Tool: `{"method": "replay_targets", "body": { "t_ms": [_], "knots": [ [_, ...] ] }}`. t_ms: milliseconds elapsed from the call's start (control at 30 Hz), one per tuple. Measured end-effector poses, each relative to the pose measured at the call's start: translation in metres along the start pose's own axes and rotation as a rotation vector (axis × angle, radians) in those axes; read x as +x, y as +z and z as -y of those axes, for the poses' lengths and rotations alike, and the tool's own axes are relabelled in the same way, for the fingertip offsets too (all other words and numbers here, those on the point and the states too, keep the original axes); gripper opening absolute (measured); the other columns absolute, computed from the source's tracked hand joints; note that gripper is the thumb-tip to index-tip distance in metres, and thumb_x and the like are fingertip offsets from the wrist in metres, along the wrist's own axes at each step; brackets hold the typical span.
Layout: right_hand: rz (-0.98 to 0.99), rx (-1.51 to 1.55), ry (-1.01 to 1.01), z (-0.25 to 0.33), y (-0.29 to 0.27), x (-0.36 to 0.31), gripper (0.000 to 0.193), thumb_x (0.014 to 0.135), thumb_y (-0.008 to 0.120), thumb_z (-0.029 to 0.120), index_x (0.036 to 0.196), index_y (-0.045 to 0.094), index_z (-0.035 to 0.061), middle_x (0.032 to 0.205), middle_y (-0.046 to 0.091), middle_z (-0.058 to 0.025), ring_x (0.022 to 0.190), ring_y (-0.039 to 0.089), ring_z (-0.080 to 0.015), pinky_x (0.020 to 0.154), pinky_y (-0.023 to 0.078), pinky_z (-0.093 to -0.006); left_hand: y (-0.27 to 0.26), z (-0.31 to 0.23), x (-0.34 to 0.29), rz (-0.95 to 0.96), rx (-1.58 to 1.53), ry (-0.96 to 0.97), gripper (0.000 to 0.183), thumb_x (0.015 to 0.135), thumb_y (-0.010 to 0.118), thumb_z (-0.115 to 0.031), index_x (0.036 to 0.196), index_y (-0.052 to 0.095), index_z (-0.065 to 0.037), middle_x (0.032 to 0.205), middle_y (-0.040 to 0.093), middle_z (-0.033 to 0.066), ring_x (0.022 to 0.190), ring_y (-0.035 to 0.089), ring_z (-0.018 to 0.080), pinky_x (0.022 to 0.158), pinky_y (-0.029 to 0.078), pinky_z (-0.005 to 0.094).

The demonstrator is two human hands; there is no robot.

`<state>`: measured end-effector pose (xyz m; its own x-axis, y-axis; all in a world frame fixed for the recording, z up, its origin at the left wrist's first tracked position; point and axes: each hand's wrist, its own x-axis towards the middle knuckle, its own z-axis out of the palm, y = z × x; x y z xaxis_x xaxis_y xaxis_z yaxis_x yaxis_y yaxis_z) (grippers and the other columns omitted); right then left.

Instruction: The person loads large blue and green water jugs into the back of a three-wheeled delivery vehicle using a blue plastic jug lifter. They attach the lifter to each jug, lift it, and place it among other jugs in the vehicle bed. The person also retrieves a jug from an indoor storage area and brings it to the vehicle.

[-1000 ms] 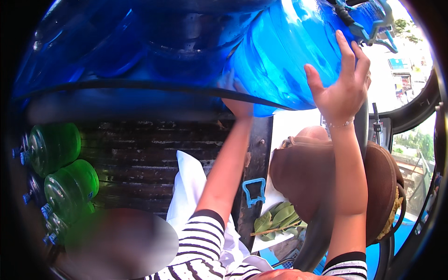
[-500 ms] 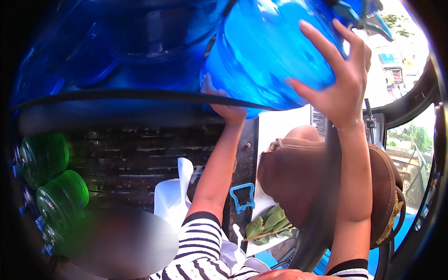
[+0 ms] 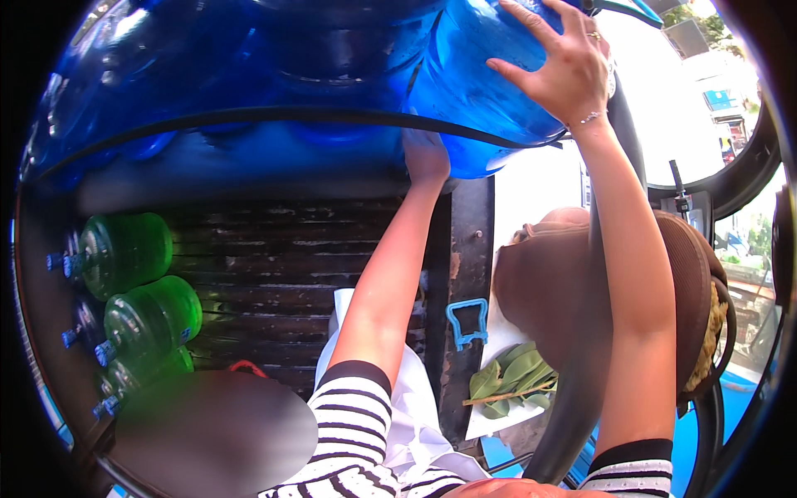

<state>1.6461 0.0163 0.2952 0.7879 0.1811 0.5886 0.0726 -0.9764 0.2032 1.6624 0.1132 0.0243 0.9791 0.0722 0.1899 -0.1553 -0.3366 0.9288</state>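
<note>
The large blue bottle (image 3: 473,70) was at one o'clock, partly behind a black strap (image 3: 332,114) that seemed meant to restrain it. The right hand (image 3: 569,70) lay along its three-o'clock side, fingers spread and thumb apart — apparently for broad steadying. The left hand (image 3: 427,158) met its seven-o'clock edge, perhaps bracing its weight — whether those fingers were spread, I couldn't tell.

– How is the bottle (image 3: 481,79) looking?
– It's showing see-through blue, its big rounded wall catching bright light on the right
– And where is it lying?
– It's running out past the upper edge of view, resting between the left hand (image 3: 426,153) and the right hand (image 3: 569,66)
</note>
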Motion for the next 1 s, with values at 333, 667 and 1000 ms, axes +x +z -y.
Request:
{"method": "replay_targets", "body": {
  "t_ms": [333, 667, 1000],
  "knots": [
    [0.191, 0.022, 0.186, 0.011, -0.007, -0.01, 0.07, 0.069, 0.075, 0.038, 0.132, 0.049, 0.0218, 0.138, 0.035, -0.02, 0.131, 0.03, -0.0383, 0.113, 0.018, -0.0514, -0.291, 0.105, -0.214, 0.725, 0.379, -0.185, 0.032, 0.087, 0.052, -0.021, 0.113, 0.062, -0.004, 0.109, 0.063, 0.018, 0.105, 0.057, 0.0363, 0.089, 0.046, 0.0423],
    [0.105, 0.432, 0.373, 0.052, -0.118, -0.168, 0.045, 0.075, 0.071, 0.014, 0.119, 0.061, 0.0127, 0.131, 0.043, -0.0236, 0.124, 0.044, -0.0401, 0.102, 0.039, -0.044, -0.671, 0.157, -0.489, 1.386, 1.182, -1.025, 0.037, 0.086, 0.048, -0.03, 0.103, 0.068, -0.003, 0.117, 0.061, 0.0198, 0.111, 0.057, 0.0357, 0.095, 0.045, 0.0431],
    [-0.039, 0.314, 0.754, 0.083, -0.293, -0.336, 0.022, 0.078, 0.061, 0.0, 0.099, 0.068, 0.0061, 0.099, 0.06, -0.0112, 0.093, 0.06, -0.029, 0.081, 0.049, -0.0353, -0.511, 0.092, -0.408, 0.537, 0.54, -0.331, 0.028, 0.086, 0.053, -0.016, 0.109, 0.063, -0.003, 0.107, 0.063, 0.0187, 0.1, 0.061, 0.0345, 0.088, 0.047, 0.0397]
  ]
}}
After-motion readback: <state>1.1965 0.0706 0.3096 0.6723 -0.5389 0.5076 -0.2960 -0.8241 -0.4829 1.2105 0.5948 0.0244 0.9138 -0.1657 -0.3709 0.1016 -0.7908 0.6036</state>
